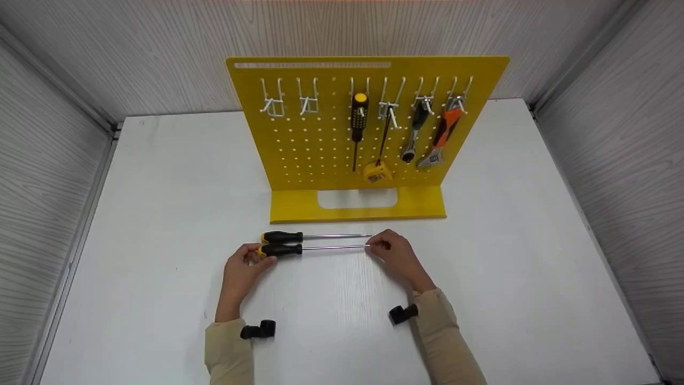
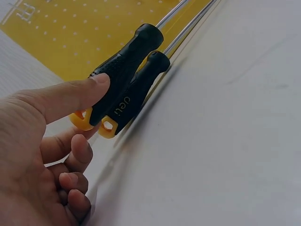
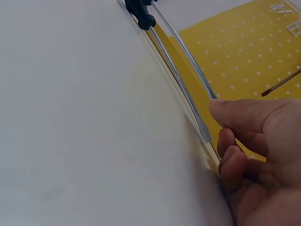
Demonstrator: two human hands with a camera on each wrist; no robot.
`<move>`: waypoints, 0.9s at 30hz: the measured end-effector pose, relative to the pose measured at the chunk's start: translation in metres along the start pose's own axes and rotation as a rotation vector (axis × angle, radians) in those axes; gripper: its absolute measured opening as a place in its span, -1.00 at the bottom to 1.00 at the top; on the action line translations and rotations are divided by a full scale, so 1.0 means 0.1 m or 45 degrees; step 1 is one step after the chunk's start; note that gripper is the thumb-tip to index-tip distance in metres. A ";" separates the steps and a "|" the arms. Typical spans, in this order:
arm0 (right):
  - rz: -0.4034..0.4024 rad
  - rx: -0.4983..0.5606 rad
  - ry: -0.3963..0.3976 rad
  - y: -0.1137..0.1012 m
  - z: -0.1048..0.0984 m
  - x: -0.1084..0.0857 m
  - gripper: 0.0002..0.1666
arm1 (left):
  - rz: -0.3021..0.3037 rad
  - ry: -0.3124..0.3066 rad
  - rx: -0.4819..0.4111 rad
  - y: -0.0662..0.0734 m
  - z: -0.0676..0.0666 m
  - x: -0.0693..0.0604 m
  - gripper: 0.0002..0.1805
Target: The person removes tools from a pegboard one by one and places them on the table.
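Two screwdrivers with black-and-yellow handles and long metal shafts lie side by side in front of the pegboard. My left hand (image 1: 241, 277) pinches the nearer screwdriver (image 1: 284, 249) at its handle end; in the left wrist view the thumb presses on that black handle (image 2: 127, 61). At the other end, my right hand (image 1: 399, 259) pinches the tip of the same shaft, its thumb and fingers hiding the very end. Just beyond is the second screwdriver (image 1: 283, 237), held by neither hand. Its flat blade (image 3: 204, 133) shows in the right wrist view beside the fingers.
A yellow pegboard (image 1: 315, 155) stands behind the screwdrivers. From its hooks hang a screwdriver (image 1: 358, 120), a yellow tape measure (image 1: 378, 172), a ratchet wrench (image 1: 414, 136) and an orange-handled adjustable wrench (image 1: 444, 128). Two hooks (image 1: 274, 107) at the left hold nothing. The white table (image 1: 176, 214) surrounds it.
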State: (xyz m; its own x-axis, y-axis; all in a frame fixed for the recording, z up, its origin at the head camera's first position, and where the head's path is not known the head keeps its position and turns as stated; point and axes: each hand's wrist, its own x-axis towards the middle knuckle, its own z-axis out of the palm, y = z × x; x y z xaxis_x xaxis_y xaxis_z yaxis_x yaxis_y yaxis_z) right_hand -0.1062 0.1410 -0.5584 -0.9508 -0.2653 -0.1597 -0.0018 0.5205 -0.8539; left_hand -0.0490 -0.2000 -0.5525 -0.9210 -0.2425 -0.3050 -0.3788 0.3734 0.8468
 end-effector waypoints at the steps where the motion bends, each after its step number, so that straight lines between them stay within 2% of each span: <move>1: 0.001 -0.003 -0.004 0.00 0.00 0.00 -0.89 | 0.005 0.001 0.018 0.00 0.00 0.00 -0.56; 11: -0.040 -0.048 0.013 -0.01 0.00 0.00 -0.90 | 0.012 0.019 0.082 -0.01 0.02 0.01 -0.57; 19: -0.018 -0.089 0.036 -0.01 0.01 0.02 -0.92 | 0.032 0.038 0.149 -0.01 0.03 0.02 -0.54; 27: -0.043 -0.153 0.050 -0.01 0.03 0.04 -0.91 | 0.037 0.055 0.215 -0.01 0.05 0.02 -0.55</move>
State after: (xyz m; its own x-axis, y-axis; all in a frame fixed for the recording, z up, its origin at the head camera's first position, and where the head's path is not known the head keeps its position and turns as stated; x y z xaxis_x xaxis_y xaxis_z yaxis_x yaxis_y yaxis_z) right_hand -0.1094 0.1369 -0.5597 -0.9610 -0.2537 -0.1100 -0.0693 0.6060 -0.7924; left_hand -0.0510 -0.1962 -0.5557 -0.9284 -0.2661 -0.2596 -0.3654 0.5249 0.7687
